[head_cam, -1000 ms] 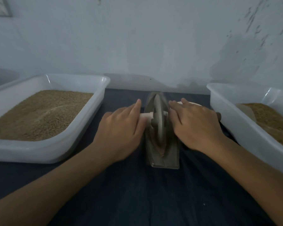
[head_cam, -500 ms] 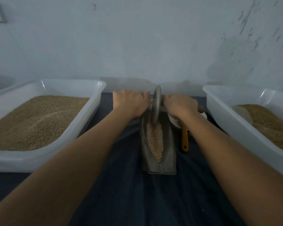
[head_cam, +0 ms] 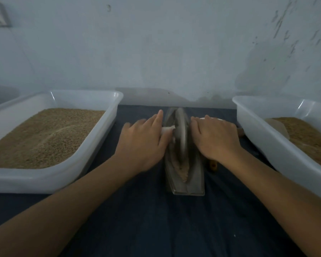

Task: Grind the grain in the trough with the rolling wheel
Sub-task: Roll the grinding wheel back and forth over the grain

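A narrow metal trough (head_cam: pixel 194 179) lies lengthwise on the dark cloth in front of me, with brown grain (head_cam: pixel 183 173) showing at its near end. The grey rolling wheel (head_cam: pixel 181 134) stands upright in the trough, about mid-length and blurred. My left hand (head_cam: pixel 144 143) lies palm-down on the wheel's pale left handle (head_cam: pixel 166 129). On the other side, my right hand (head_cam: pixel 214 137) presses the same way on the right handle, which it hides. Most of the grain is hidden behind the wheel.
A white plastic tub (head_cam: pixel 93 158) full of brown grain sits at the left. Another white tub (head_cam: pixel 258 130) with grain and a pale scoop (head_cam: pixel 278 127) stands at the right. An orange handle end (head_cam: pixel 213 165) pokes out beside the trough under my right wrist. The wall is close behind.
The wheel has rolled back toward me from the trough's far end to its middle, and both hands came back with it. Less of the grain is exposed than half a second ago.
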Tool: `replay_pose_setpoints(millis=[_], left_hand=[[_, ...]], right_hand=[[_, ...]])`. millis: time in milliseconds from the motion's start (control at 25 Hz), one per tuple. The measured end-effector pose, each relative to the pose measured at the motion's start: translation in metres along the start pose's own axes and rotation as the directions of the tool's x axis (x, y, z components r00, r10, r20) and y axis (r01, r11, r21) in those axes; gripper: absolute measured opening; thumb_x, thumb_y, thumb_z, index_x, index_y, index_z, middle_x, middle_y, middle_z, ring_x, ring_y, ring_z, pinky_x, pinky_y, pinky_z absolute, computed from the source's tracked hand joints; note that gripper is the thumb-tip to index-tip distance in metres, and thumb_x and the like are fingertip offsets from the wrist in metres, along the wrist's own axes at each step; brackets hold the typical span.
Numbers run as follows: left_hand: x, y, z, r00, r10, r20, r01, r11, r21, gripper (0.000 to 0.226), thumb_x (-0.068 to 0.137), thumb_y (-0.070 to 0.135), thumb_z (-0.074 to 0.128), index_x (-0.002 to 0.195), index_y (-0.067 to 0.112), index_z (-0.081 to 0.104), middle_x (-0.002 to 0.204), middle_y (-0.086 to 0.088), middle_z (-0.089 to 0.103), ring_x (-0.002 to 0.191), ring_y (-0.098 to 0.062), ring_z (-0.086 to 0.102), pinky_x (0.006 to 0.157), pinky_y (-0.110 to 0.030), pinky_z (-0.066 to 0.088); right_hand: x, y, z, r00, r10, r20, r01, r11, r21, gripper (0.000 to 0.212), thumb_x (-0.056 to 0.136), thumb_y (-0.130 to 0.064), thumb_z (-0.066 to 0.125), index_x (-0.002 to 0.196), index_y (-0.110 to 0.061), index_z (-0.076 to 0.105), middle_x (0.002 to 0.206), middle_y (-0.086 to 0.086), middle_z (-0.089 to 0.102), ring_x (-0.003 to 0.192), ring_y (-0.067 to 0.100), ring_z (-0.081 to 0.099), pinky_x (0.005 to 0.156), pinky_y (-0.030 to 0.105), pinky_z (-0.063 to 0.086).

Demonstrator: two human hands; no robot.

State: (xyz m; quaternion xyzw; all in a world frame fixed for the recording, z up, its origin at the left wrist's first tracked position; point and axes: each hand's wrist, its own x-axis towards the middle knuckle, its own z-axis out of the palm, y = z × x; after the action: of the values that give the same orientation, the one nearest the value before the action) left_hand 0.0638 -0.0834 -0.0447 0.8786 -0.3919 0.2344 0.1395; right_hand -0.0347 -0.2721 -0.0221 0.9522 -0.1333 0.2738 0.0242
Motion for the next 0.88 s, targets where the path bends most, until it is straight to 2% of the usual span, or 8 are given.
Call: replay_pose_setpoints(millis=[80,240,360,440,560,640,760,880], left_hand=[[0.045,-0.002,0.012,0.993,-0.081,0.085,0.078,0.996,0.047,0.061,0.107,0.058,0.015,0.143,0.025,0.052,0.139,-0.003,0.065,0.12,-0.032,0.064,0.089,-0.051,0.044],[0.093,-0.009,0.022,0.969,-0.178,0.168,0.163,0.981,0.102,0.049,0.105,0.053,0.013,0.103,0.027,0.055,0.111,-0.01,0.07,0.094,-0.033,0.062,0.078,-0.046,0.034],[0.06,-0.008,0.017,0.984,-0.126,0.128,0.122,0.992,0.039,0.058,0.107,0.059,0.013,0.128,0.028,0.057,0.129,-0.007,0.069,0.107,-0.031,0.065,0.087,-0.051,0.045],[0.017,-0.007,0.006,0.997,-0.053,0.054,0.054,0.998,-0.013,0.067,0.109,0.063,0.019,0.156,0.022,0.044,0.151,-0.001,0.059,0.13,-0.026,0.061,0.098,-0.051,0.049],[-0.036,-0.005,-0.013,0.996,0.082,-0.045,-0.085,0.995,-0.048,0.066,0.111,0.06,0.022,0.164,0.021,0.032,0.161,0.003,0.049,0.144,-0.018,0.05,0.104,-0.048,0.048],[-0.045,-0.007,-0.013,0.995,0.088,-0.053,-0.091,0.994,-0.059,0.065,0.112,0.059,0.021,0.164,0.021,0.03,0.163,0.002,0.047,0.146,-0.017,0.048,0.107,-0.047,0.047],[-0.014,-0.003,-0.007,1.0,0.018,0.021,-0.017,0.999,-0.03,0.067,0.11,0.059,0.019,0.162,0.02,0.036,0.158,0.0,0.052,0.141,-0.022,0.053,0.104,-0.051,0.049],[0.055,-0.004,0.009,0.988,-0.101,0.116,0.098,0.995,0.037,0.064,0.109,0.057,0.019,0.157,0.023,0.042,0.147,-0.007,0.062,0.131,-0.033,0.059,0.101,-0.052,0.043]], right_hand=[[0.036,0.007,0.016,0.989,0.101,0.112,-0.095,0.994,-0.055,0.055,0.107,-0.042,0.019,0.07,-0.021,0.055,0.068,0.0,0.057,0.067,0.022,0.055,0.062,0.037,0.035],[0.078,0.011,0.031,0.96,0.21,0.184,-0.192,0.975,-0.114,0.053,0.108,-0.044,0.026,0.073,-0.02,0.058,0.076,0.003,0.06,0.071,0.023,0.055,0.072,0.041,0.042],[0.05,0.005,0.022,0.983,0.143,0.115,-0.13,0.985,-0.113,0.056,0.107,-0.042,0.017,0.075,-0.019,0.057,0.074,0.002,0.061,0.08,0.027,0.061,0.068,0.04,0.038],[0.011,0.004,0.01,0.998,0.046,0.052,-0.044,0.998,-0.044,0.056,0.108,-0.038,0.016,0.091,-0.018,0.066,0.094,0.004,0.072,0.106,0.031,0.066,0.074,0.042,0.046],[-0.039,0.002,-0.015,0.993,-0.051,-0.104,0.055,0.998,0.032,0.055,0.109,-0.04,0.023,0.138,-0.018,0.064,0.136,-0.001,0.068,0.134,0.025,0.059,0.094,0.045,0.053],[-0.047,0.001,-0.016,0.984,-0.082,-0.158,0.082,0.997,-0.004,0.055,0.108,-0.041,0.025,0.143,-0.018,0.061,0.141,-0.002,0.066,0.135,0.024,0.058,0.096,0.046,0.054],[-0.013,0.0,-0.004,1.0,0.001,0.001,-0.001,0.999,-0.035,0.058,0.109,-0.041,0.019,0.127,-0.019,0.07,0.134,0.003,0.07,0.136,0.027,0.056,0.095,0.045,0.051],[0.046,0.009,0.02,0.979,0.13,0.157,-0.115,0.988,-0.1,0.052,0.109,-0.037,0.021,0.082,-0.018,0.062,0.094,0.007,0.072,0.093,0.027,0.063,0.071,0.041,0.043]])
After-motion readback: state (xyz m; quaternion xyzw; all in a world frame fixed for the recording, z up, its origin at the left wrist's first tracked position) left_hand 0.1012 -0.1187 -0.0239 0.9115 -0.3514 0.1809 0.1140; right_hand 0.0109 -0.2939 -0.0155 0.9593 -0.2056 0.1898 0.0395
